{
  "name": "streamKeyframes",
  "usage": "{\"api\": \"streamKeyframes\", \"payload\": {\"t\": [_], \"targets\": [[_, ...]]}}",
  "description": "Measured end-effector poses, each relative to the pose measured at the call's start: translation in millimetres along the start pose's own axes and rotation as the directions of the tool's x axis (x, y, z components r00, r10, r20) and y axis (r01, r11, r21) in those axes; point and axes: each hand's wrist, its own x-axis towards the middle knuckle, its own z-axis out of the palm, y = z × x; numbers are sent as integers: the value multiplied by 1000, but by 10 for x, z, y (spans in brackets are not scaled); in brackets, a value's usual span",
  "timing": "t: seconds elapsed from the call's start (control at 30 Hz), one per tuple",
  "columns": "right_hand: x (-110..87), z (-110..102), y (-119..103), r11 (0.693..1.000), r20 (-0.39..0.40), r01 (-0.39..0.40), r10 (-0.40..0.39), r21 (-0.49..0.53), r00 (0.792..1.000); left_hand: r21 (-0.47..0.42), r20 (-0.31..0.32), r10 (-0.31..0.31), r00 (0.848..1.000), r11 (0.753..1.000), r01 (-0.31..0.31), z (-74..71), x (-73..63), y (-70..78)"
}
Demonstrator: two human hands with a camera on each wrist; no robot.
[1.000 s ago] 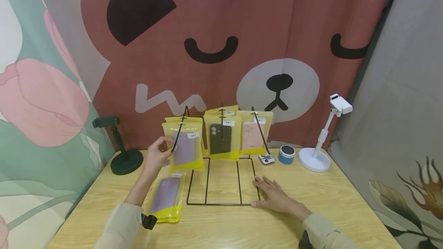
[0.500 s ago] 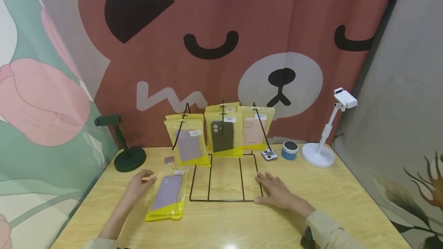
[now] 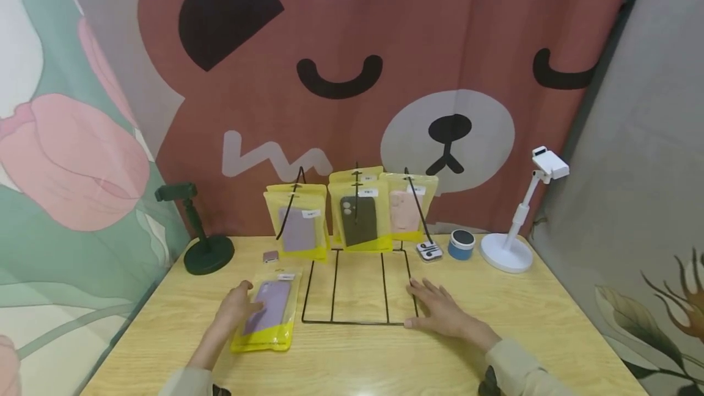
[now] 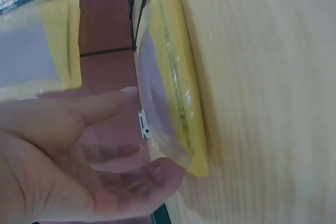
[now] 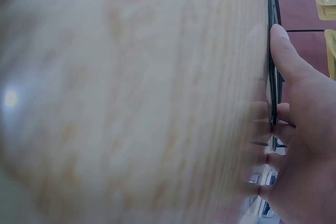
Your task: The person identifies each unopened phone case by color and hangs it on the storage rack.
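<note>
A yellow-and-clear pouch with a purple phone case (image 3: 274,305) lies flat on the table, left of the black wire rack (image 3: 360,323). My left hand (image 3: 233,309) is at the pouch's left side, its thumb over the front face and its fingers by the edge. In the left wrist view the thumb and fingers stand apart around that pouch (image 4: 190,103). My right hand (image 3: 442,313) rests spread on the rack's right base wire. From the rack's hooks hang pouches with a purple case (image 3: 299,234), a black case (image 3: 367,225) and a pink case (image 3: 403,216).
A dark green stand (image 3: 209,255) is at the back left, a white stand (image 3: 507,253) at the back right. Near the rack lie boxed earphones (image 3: 429,252), a blue round speaker-like object (image 3: 461,245) and a small pink item (image 3: 271,256). A bear-print curtain hangs behind.
My left hand has let go of the hanging purple-case pouch, dropped down left, then moved over the pouch on the table. My right hand has stayed on the rack base.
</note>
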Motion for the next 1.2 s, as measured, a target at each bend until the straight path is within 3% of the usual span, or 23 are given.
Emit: {"api": "streamKeyframes", "payload": {"t": [0.1, 0.3, 0.53, 0.67, 0.83, 0.9, 1.1, 1.2], "targets": [[-10, 5, 0, 1000, -4, -3, 3, 8, 1000, -39, 15, -14, 1000, 999, 14, -8, 44, -45], [-23, 1, -14, 1000, 0, 11, -11, 24, 1000, -157, 63, -99, 993, 982, 108, 14, 109, -193], [-6, 0, -17, 1000, -6, 21, -21, 2, 1000, -228, 30, -55, 998, 972, 60, 20, 153, -299], [-6, -2, -18, 1000, -4, 15, -15, 9, 1000, -321, 12, -17, 1000, 947, 20, -10, 167, -333], [-2, 1, -16, 1000, 4, 0, 0, 17, 1000, -471, 31, 36, 999, 882, -17, -87, 162, -371], [-2, -1, -17, 1000, 2, -1, 1, 13, 1000, -485, 42, 34, 999, 874, -10, -111, 158, -393], [-7, -1, -20, 1000, 1, 9, -9, 10, 1000, -466, 44, -5, 999, 885, 25, -113, 147, -465], [-1, 0, -19, 1000, 2, 11, -11, 10, 1000, -510, 80, -56, 995, 856, 90, -110, 142, -469]]}}
